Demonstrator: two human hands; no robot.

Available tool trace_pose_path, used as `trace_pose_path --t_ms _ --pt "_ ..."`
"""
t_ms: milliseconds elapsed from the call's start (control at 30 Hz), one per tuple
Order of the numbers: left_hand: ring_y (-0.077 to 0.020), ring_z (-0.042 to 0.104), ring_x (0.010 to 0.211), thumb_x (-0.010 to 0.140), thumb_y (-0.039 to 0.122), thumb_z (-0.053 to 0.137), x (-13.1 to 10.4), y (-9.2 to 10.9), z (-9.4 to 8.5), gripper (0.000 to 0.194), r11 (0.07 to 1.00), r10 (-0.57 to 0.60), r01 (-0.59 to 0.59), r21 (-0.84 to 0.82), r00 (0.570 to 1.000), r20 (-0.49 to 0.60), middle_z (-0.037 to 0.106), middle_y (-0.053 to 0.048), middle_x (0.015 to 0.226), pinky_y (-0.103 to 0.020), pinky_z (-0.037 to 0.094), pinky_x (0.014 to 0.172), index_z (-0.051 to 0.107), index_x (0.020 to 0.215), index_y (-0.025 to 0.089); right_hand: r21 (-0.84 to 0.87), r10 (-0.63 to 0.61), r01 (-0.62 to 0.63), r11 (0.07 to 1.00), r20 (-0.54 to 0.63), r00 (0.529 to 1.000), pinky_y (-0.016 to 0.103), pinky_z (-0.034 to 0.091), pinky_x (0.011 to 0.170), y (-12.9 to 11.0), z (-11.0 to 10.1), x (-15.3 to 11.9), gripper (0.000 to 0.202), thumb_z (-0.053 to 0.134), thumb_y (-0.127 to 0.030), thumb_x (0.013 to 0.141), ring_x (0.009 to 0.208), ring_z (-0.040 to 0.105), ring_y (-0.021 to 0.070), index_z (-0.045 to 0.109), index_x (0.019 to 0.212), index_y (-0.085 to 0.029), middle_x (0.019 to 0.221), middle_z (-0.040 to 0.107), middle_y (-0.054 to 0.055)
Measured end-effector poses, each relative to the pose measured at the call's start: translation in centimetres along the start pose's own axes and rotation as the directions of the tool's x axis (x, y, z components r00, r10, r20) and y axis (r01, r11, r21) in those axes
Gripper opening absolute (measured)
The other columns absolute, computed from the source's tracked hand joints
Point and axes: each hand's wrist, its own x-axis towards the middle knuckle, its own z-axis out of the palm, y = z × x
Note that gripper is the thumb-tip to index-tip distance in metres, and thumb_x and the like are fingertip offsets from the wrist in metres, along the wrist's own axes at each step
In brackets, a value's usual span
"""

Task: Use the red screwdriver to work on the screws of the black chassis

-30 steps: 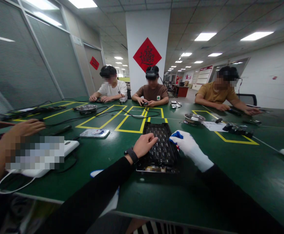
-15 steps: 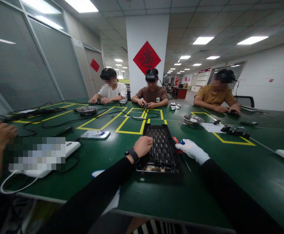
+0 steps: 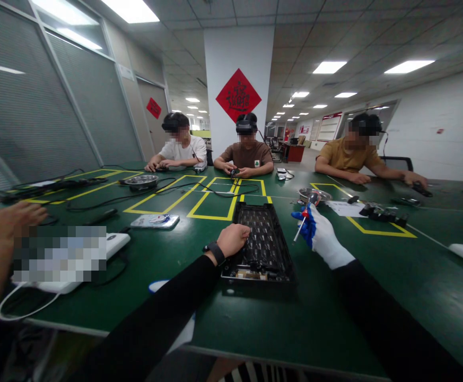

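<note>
A black open case with rows of small metallic parts inside lies on the green table. Over its left edge rests my left hand, bare, with a dark band at the wrist. Its fingers are curled closed, and whatever they pinch is hidden. To the right of the case, my right hand wears a white and blue glove and grips a screwdriver with a red part by its handle. The metal shaft points down and left, raised off the table.
A phone and a white power strip lie on the left, near another person's hand. Metal bowls and black parts sit farther back. Cables cross the table. Three people sit opposite.
My right hand has lifted the screwdriver from beside the case and turned it upright. Across the table at the right, a person's arm has stretched outward. The hand at the left has moved inward.
</note>
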Motion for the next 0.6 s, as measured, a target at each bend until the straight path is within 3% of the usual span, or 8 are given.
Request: trace_pose_path --t_ms 33,100,233,367,500,600 --pt "-0.0105 0.025 0.049 0.063 0.009 0.042 0.1 0.0 -0.1 0.017 1.0 -0.008 0.008 0.005 1.0 0.008 0.03 0.003 0.051 -0.025 0.013 0.05 0.031 0.052 0.017 0.164 0.041 -0.053 0.985 0.075 0.996 0.023 0.042 0.046 -0.2 0.6 -0.4 0.026 0.048 -0.046 0.079 0.052 0.051 0.0106 0.049 0.085 -0.021 0.079 0.063 0.003" --pt "-0.0105 0.026 0.049 0.063 0.009 0.043 0.1 0.1 -0.2 0.017 1.0 -0.025 0.025 0.012 0.999 0.023 0.031 0.002 0.051 -0.026 0.014 0.05 0.034 0.051 0.017 0.305 0.098 -0.167 0.938 0.227 0.969 0.023 0.045 0.048 -0.6 1.9 -1.5 0.018 0.05 -0.039 0.08 0.055 0.053 0.0097 0.051 0.087 -0.022 0.083 0.063 0.001" --pt "-0.0105 0.03 0.05 0.063 0.007 0.045 0.2 0.2 -0.2 0.017 0.999 -0.033 0.032 0.017 0.999 0.03 0.034 0.002 0.051 -0.026 0.014 0.051 0.037 0.051 0.017 0.278 0.184 -0.312 0.909 0.403 0.896 0.018 0.039 0.038 -0.5 4.0 -3.6 0.016 0.052 -0.035 0.08 0.048 0.048 0.0064 0.052 0.087 -0.021 0.081 0.063 0.0" --pt "-0.0111 0.034 0.05 0.063 0.006 0.046 0.2 -0.1 0.0 0.019 1.0 -0.029 0.029 0.005 0.999 0.014 0.035 0.001 0.05 -0.027 0.015 0.051 0.038 0.05 0.017 0.261 0.215 -0.34 0.903 0.411 0.886 0.014 0.031 0.032 0.5 4.4 -4.6 0.026 0.052 -0.043 0.079 0.041 0.043 0.0051 0.05 0.093 -0.022 0.071 0.062 0.0" --pt "-0.0117 0.034 0.051 0.062 0.006 0.045 0.3 -0.4 0.2 0.018 0.998 -0.034 0.034 0.044 0.999 -0.008 0.035 0.001 0.051 -0.027 0.014 0.051 0.037 0.051 0.017 0.315 0.109 -0.231 0.921 0.359 0.927 0.014 0.033 0.035 1.8 4.4 -4.6 0.03 0.049 -0.046 0.08 0.042 0.045 0.0055 0.051 0.095 -0.02 0.059 0.056 -0.002" --pt "-0.0119 0.032 0.05 0.063 0.008 0.044 0.3 -0.5 0.3 0.017 0.998 -0.006 0.007 0.063 1.0 -0.012 0.035 0.001 0.051 -0.027 0.013 0.051 0.036 0.052 0.017 0.37 0.078 -0.226 0.901 0.375 0.924 0.014 0.034 0.035 2.0 4.4 -4.3 0.03 0.048 -0.046 0.081 0.042 0.044 0.0055 0.05 0.096 -0.02 0.058 0.054 -0.003"
